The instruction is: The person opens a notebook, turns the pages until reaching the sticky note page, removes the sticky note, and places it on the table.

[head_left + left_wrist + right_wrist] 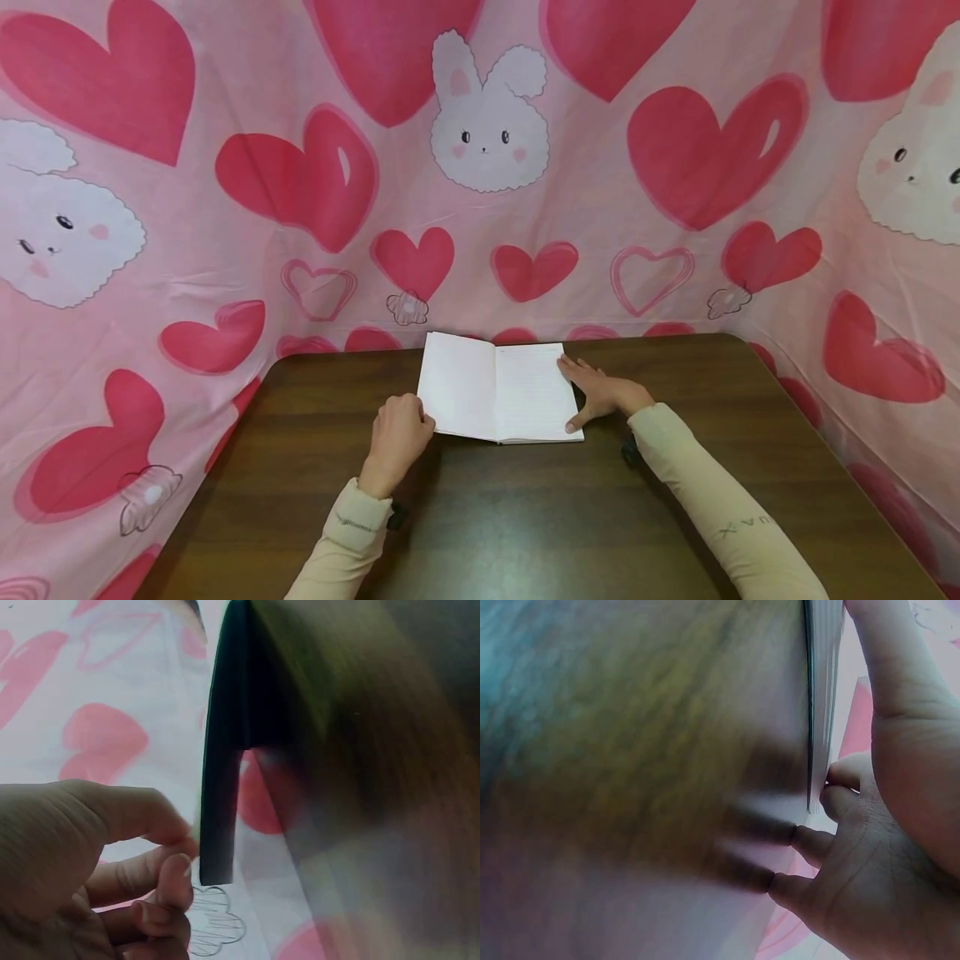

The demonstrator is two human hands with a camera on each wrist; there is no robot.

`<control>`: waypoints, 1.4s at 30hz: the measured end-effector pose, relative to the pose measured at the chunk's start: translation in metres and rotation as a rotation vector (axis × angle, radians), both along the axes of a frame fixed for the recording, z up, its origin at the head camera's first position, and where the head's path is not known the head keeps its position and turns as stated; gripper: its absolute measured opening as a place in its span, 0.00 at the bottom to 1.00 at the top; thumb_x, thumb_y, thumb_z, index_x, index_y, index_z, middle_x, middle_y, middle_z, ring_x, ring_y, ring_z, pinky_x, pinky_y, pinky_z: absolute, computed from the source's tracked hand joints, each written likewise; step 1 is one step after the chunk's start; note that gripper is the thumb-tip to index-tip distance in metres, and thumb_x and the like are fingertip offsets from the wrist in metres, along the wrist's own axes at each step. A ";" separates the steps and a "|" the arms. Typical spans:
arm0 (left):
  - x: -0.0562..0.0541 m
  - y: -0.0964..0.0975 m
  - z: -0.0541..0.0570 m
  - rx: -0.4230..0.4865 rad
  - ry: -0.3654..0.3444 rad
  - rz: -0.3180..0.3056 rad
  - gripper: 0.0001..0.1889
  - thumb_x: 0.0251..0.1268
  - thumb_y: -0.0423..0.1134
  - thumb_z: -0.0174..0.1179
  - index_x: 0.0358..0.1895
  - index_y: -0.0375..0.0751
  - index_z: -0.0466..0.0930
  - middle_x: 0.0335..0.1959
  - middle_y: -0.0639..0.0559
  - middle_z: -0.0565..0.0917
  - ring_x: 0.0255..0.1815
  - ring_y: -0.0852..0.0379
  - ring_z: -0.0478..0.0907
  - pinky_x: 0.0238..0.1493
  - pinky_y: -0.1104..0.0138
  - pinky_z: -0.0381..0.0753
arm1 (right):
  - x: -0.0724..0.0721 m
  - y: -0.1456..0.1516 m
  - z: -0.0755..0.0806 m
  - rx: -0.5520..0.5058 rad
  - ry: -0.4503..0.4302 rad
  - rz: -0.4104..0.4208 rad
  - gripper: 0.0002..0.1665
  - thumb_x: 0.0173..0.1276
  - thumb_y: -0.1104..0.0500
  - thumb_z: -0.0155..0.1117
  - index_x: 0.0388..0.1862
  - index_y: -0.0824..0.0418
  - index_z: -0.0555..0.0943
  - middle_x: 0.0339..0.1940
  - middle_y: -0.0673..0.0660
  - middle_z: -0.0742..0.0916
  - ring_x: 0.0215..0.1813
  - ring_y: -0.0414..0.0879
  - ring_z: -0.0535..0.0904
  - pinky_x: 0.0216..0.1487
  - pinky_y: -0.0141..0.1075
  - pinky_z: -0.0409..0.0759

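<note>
An open notebook lies near the back edge of the table, its left page blank and its right page lined. At the left side my left hand pinches the edge between thumb and curled fingers. In the left wrist view the dark cover on that side stands raised off the tabletop, right beside the fingertips. My right hand is spread along the right edge, its thumb on the lower corner of the lined page. The right wrist view shows its fingers reaching the table past the page block.
The dark wooden table extends in front of the notebook and to both sides. A pink cloth printed with hearts and rabbits hangs behind the table and along its left and right sides.
</note>
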State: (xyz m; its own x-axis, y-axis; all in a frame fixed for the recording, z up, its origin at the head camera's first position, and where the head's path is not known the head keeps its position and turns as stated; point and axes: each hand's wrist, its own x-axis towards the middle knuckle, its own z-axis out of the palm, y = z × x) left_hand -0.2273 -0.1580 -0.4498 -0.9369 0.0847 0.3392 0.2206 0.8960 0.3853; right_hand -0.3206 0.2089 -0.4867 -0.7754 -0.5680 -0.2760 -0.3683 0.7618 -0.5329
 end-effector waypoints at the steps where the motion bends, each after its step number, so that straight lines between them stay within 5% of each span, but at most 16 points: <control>1: -0.001 -0.001 -0.001 -0.001 -0.029 0.007 0.24 0.54 0.26 0.58 0.08 0.47 0.57 0.12 0.59 0.52 0.19 0.58 0.53 0.16 0.66 0.57 | 0.000 0.000 0.000 0.004 0.000 0.000 0.79 0.52 0.40 0.81 0.83 0.70 0.38 0.84 0.69 0.42 0.82 0.72 0.33 0.74 0.72 0.38; 6: -0.006 -0.004 -0.010 -0.004 -0.184 0.030 0.23 0.55 0.27 0.57 0.08 0.45 0.58 0.12 0.58 0.54 0.18 0.58 0.52 0.16 0.66 0.58 | -0.001 -0.001 0.000 0.011 0.002 0.000 0.79 0.52 0.39 0.81 0.83 0.69 0.38 0.84 0.69 0.42 0.82 0.71 0.33 0.74 0.72 0.38; 12: -0.014 -0.006 -0.020 -0.010 -0.319 0.051 0.21 0.55 0.29 0.63 0.09 0.42 0.66 0.12 0.51 0.66 0.18 0.54 0.64 0.19 0.62 0.68 | 0.000 0.000 0.000 0.012 0.009 0.000 0.79 0.52 0.39 0.82 0.83 0.70 0.39 0.84 0.69 0.43 0.82 0.72 0.34 0.74 0.73 0.38; 26: -0.016 -0.012 -0.024 -0.014 -0.417 0.059 0.14 0.56 0.32 0.66 0.18 0.35 0.73 0.19 0.46 0.73 0.22 0.50 0.70 0.23 0.60 0.71 | 0.001 0.000 0.000 0.000 0.012 0.004 0.80 0.52 0.39 0.82 0.83 0.69 0.38 0.84 0.69 0.42 0.82 0.72 0.33 0.74 0.73 0.37; 31: -0.016 -0.012 -0.022 -0.069 -0.369 0.094 0.12 0.58 0.34 0.69 0.26 0.30 0.78 0.22 0.42 0.77 0.24 0.48 0.73 0.25 0.57 0.76 | 0.001 0.000 0.001 -0.003 0.009 0.004 0.79 0.52 0.39 0.82 0.83 0.70 0.38 0.84 0.70 0.42 0.82 0.72 0.33 0.74 0.73 0.37; 37: -0.018 0.002 -0.017 -0.240 -0.128 0.100 0.17 0.57 0.39 0.71 0.34 0.24 0.79 0.32 0.31 0.80 0.36 0.36 0.78 0.38 0.49 0.81 | 0.002 0.000 0.002 0.006 0.001 0.001 0.80 0.52 0.39 0.82 0.83 0.69 0.37 0.84 0.69 0.41 0.82 0.72 0.33 0.74 0.72 0.37; 42: -0.025 0.022 -0.010 -0.352 0.016 0.022 0.23 0.58 0.42 0.72 0.49 0.27 0.79 0.51 0.28 0.79 0.57 0.32 0.74 0.56 0.44 0.76 | 0.002 -0.001 0.003 0.004 0.003 -0.001 0.80 0.52 0.39 0.82 0.83 0.69 0.37 0.84 0.69 0.41 0.82 0.72 0.33 0.74 0.72 0.37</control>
